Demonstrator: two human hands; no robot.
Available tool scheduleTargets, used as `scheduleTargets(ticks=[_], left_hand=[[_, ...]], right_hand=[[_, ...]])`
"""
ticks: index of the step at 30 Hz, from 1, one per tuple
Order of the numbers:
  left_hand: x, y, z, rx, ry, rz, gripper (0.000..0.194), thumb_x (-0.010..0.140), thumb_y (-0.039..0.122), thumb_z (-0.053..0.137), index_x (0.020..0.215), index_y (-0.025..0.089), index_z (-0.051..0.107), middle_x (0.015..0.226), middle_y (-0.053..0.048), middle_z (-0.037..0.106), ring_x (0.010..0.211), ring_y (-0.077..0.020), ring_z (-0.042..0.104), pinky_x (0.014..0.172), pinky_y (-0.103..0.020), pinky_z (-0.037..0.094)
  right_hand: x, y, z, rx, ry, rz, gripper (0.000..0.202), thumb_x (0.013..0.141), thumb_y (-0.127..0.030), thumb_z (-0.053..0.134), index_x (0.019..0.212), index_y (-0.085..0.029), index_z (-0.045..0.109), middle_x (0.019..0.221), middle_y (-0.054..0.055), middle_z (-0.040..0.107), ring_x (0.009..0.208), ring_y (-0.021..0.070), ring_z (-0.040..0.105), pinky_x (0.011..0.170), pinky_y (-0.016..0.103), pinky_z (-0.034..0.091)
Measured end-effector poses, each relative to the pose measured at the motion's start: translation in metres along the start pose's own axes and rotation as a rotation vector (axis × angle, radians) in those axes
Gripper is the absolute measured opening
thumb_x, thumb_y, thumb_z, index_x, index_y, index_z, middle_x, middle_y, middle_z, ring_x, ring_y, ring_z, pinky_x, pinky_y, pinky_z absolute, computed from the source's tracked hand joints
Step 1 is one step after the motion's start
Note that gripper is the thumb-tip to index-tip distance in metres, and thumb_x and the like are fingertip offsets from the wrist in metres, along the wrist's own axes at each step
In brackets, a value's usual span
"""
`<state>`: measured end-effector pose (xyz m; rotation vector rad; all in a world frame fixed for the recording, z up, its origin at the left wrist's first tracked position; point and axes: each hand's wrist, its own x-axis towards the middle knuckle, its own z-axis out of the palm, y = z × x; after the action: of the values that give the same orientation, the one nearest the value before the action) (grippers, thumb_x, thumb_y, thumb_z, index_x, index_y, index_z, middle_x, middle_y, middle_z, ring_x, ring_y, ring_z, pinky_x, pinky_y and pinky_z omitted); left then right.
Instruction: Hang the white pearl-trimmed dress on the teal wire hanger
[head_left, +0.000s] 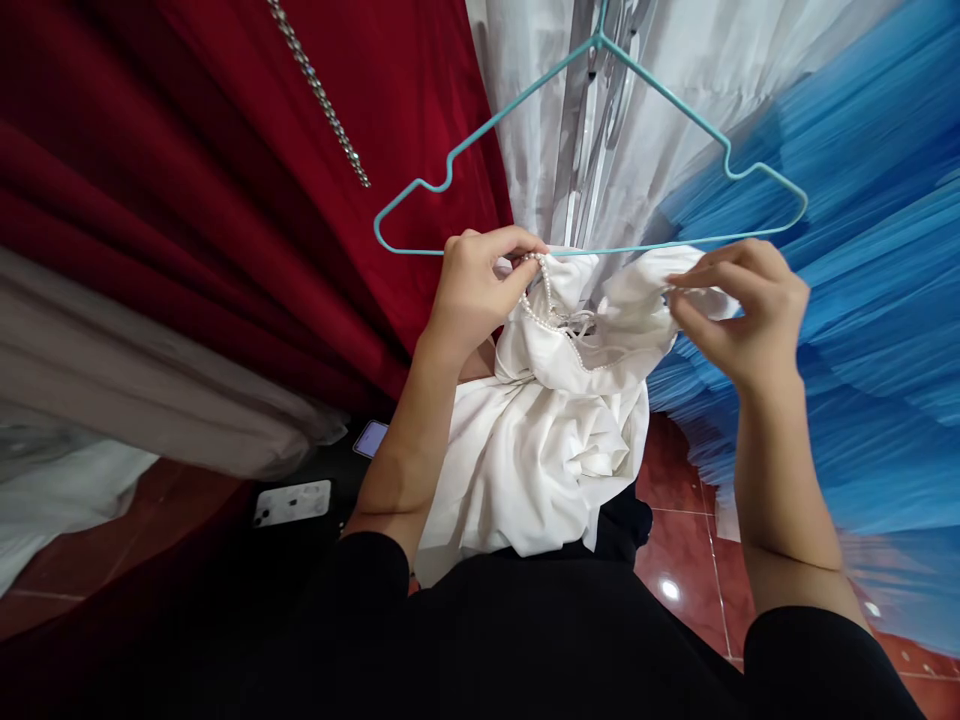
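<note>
White, smooth fabric garment [525,450] with white pearl-bead strand [547,288] shows soft, bunched folds. Left hand [474,285], fingertips closed, pinches the strand; right hand [761,310], likewise closed, pinches the garment's opposite edge.

The one sign I can make out sits toward eight o'clock from the middle of my view: a small dark Apple logo [294,502] on the pale back of a phone [304,499]. Nearer the middle, also toward eight o'clock, lies a lilac-faced phone [370,438]; any lettering on it is too small for me to read.
</note>
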<state>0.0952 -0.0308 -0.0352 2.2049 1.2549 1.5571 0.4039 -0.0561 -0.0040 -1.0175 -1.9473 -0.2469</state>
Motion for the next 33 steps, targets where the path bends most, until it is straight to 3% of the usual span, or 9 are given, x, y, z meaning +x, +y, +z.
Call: scheduleTargets(ticks=[5,8,11,14,20,23,26,29,33], left_hand=[[0.001,0.003,-0.004,-0.016,-0.002,0.010,0.021,0.090,0.008,0.071,0.097,0.025,0.082,0.098,0.001,0.084,0.090,-0.0187,0.078,0.090,-0.035,0.059],[-0.002,0.004,-0.007,0.026,0.014,0.038,0.019,0.092,0.011,0.072,0.100,0.025,0.083,0.100,0.000,0.084,0.094,-0.0204,0.077,0.100,-0.039,0.058],[-0.016,0.001,-0.006,0.051,0.058,0.090,0.017,0.096,0.014,0.070,0.102,0.025,0.081,0.115,-0.002,0.082,0.115,-0.0245,0.075,0.112,-0.047,0.053],[-0.040,-0.008,-0.003,0.035,0.205,0.053,0.011,0.099,0.022,0.069,0.104,0.026,0.079,0.115,-0.004,0.077,0.116,-0.0245,0.073,0.106,-0.043,0.056],[-0.067,-0.067,-0.020,-0.132,0.498,-0.296,0.021,0.094,0.040,0.074,0.096,0.021,0.063,0.082,0.003,0.068,0.075,-0.0116,0.068,0.067,-0.028,0.054],[-0.052,-0.106,-0.040,-0.020,0.665,-0.175,0.055,0.097,0.074,0.067,0.093,0.021,0.054,0.073,0.008,0.059,0.069,-0.0053,0.061,0.064,-0.026,0.049],[-0.025,-0.122,-0.061,0.041,0.740,-0.045,0.079,0.090,0.098,0.052,0.093,0.019,0.054,0.075,0.009,0.058,0.068,-0.0027,0.058,0.063,-0.024,0.047],[0.005,-0.106,-0.073,0.056,0.705,-0.043,0.066,0.094,0.085,0.066,0.087,0.021,0.052,0.074,0.006,0.059,0.070,-0.0069,0.063,0.062,-0.028,0.053],[0.040,-0.060,-0.068,0.087,0.612,-0.064,0.042,0.094,0.038,0.087,0.080,0.019,0.052,0.065,0.011,0.054,0.059,-0.0009,0.056,0.053,-0.020,0.045]], right_hand=[[0.014,-0.015,0.040,0.014,-0.138,-0.077,0.006,0.097,-0.036,0.073,0.099,-0.036,0.079,0.113,0.001,0.080,0.117,0.0280,0.073,0.104,0.053,0.059],[0.015,-0.015,0.068,0.180,-0.049,-0.051,0.012,0.103,-0.036,0.066,0.106,-0.034,0.078,0.105,0.001,0.081,0.101,0.0243,0.077,0.094,0.048,0.062],[0.011,-0.016,0.085,0.211,0.071,0.022,0.015,0.104,-0.035,0.063,0.106,-0.033,0.078,0.096,0.001,0.080,0.091,0.0232,0.076,0.092,0.048,0.062],[0.009,-0.015,0.087,0.173,0.096,0.061,0.015,0.103,-0.038,0.064,0.103,-0.032,0.078,0.093,0.002,0.078,0.091,0.0236,0.075,0.094,0.048,0.061],[0.009,-0.011,0.077,0.151,0.084,0.062,0.017,0.100,-0.040,0.064,0.101,-0.030,0.079,0.092,0.002,0.077,0.091,0.0242,0.074,0.097,0.051,0.061],[0.009,-0.012,0.074,0.173,0.093,0.046,0.016,0.100,-0.039,0.066,0.100,-0.030,0.079,0.089,0.002,0.077,0.087,0.0240,0.073,0.094,0.050,0.061],[0.009,-0.015,0.072,0.181,0.108,0.029,0.014,0.099,-0.039,0.068,0.098,-0.030,0.078,0.089,0.002,0.077,0.085,0.0241,0.073,0.090,0.049,0.060],[0.008,-0.018,0.071,0.176,0.127,0.026,0.013,0.099,-0.039,0.068,0.096,-0.030,0.077,0.088,0.002,0.077,0.083,0.0244,0.072,0.088,0.048,0.060],[0.007,-0.021,0.070,0.197,0.155,-0.010,0.010,0.099,-0.038,0.070,0.096,-0.032,0.076,0.086,0.001,0.077,0.080,0.0239,0.072,0.086,0.048,0.058]])
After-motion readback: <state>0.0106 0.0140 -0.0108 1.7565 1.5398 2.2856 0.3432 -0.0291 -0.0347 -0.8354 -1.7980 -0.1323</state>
